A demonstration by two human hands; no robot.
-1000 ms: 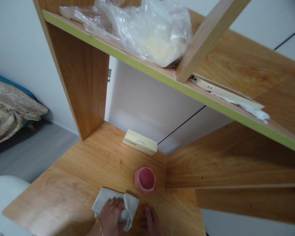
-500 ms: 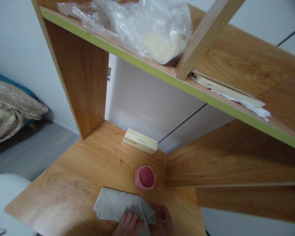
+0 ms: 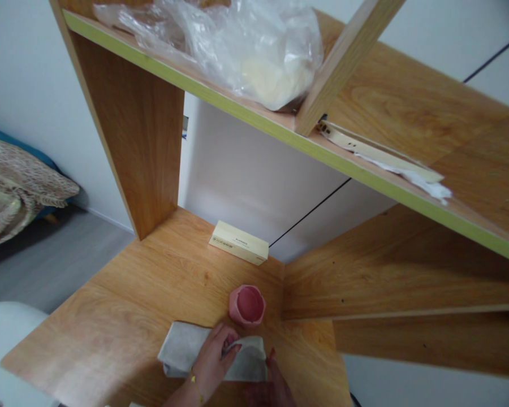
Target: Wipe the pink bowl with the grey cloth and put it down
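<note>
A grey cloth (image 3: 182,347) lies folded flat on the wooden desk. My left hand (image 3: 215,351), with a thin gold bracelet at its wrist, reaches over the cloth and pinches a fold of it between thumb and fingers. By the cloth's right edge is my right hand (image 3: 275,381), its fingers apart and partly blurred, holding nothing that I can see. Just beyond the cloth stands a pink faceted pot (image 3: 246,306), close to my left fingertips.
A pale yellow box (image 3: 240,243) lies at the back of the desk (image 3: 123,305). Overhead, a shelf (image 3: 237,116) bears a clear plastic bag (image 3: 275,56) and a pale strip (image 3: 377,150). A wooden panel (image 3: 385,271) bounds the right side; a white rounded surface (image 3: 17,345) is at left.
My left hand has moved up and across the cloth and now grips a fold. The cloth's right part lies straighter. My right hand has shifted slightly down and left.
</note>
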